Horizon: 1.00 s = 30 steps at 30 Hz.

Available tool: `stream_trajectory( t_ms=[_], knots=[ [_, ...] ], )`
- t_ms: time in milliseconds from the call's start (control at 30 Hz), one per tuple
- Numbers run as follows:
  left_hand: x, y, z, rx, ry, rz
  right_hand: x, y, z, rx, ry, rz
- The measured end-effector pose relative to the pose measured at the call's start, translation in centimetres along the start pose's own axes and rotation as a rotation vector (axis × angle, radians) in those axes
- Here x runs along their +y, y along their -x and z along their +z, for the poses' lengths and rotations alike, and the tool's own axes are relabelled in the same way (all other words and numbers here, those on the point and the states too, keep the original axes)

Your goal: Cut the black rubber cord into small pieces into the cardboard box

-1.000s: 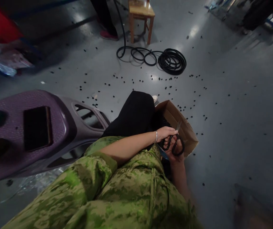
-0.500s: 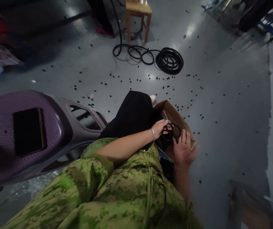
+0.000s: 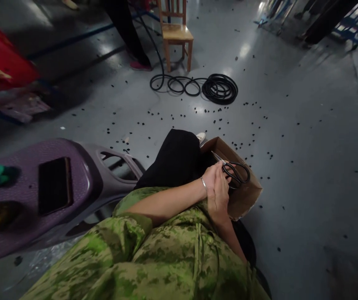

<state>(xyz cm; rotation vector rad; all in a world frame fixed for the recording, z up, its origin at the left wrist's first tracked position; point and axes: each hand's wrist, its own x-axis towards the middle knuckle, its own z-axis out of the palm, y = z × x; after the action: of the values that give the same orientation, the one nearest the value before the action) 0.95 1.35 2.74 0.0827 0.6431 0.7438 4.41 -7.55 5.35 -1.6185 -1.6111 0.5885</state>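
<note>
both hands (image 3: 218, 187) grip looped steel scissors (image 3: 235, 172)

floor (image 3: 306, 137): grey, glossy, catching light patches, strewn with small black bits | ahead of me: wooden chair (image 3: 175, 33), black hose (image 3: 210, 86) coiled just beside its legs | at my left: purple plastic stool (image 3: 25, 196), red thing (image 3: 0, 62) further back, blurred | far right: blue cart (image 3: 350, 29)
</note>
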Motion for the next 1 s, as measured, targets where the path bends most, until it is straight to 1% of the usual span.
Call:
stream_trajectory(
  t_ms=[100,133,167,233,300,367,433,567,667,800,900,1000],
  knots=[
    [2.1,0.2,0.9,0.027,0.049,-0.032,-0.7,1.0,-1.4,-0.043,-0.586,0.204],
    [2.9,0.2,1.2,0.042,0.06,-0.02,-1.0,1.2,-2.1,-0.041,-0.725,0.24],
    [3.6,0.2,1.5,0.051,0.069,0.006,-1.4,1.3,-2.7,-0.033,-0.837,0.263],
    [4.9,0.4,1.9,0.057,0.086,0.117,-2.2,1.0,-3.9,0.036,-1.144,0.345],
    [5.7,0.9,2.1,0.061,0.077,0.174,-2.9,0.4,-4.7,0.085,-1.291,0.407],
    [6.2,1.5,2.1,0.073,0.048,0.17,-3.2,-0.2,-5.0,0.113,-1.287,0.416],
    [6.3,2.1,1.8,0.092,0.006,0.153,-3.1,-0.5,-4.9,0.119,-1.24,0.39],
    [6.0,3.0,1.6,0.114,-0.056,0.171,-2.4,-0.5,-4.8,0.093,-1.166,0.37],
    [5.7,3.4,2.1,0.086,-0.058,0.165,-2.3,-0.3,-5.0,0.07,-1.173,0.375],
    [4.7,3.9,3.6,0.058,-0.033,0.156,-2.7,-0.3,-5.2,0.048,-1.225,0.35],
    [3.6,4.5,4.8,0.12,-0.081,0.239,-3.1,-0.2,-4.8,0.05,-1.186,0.322],
    [2.7,5.1,5.6,0.212,-0.234,0.378,-3.4,0.7,-4.0,0.057,-1.049,0.264]
  ],
)
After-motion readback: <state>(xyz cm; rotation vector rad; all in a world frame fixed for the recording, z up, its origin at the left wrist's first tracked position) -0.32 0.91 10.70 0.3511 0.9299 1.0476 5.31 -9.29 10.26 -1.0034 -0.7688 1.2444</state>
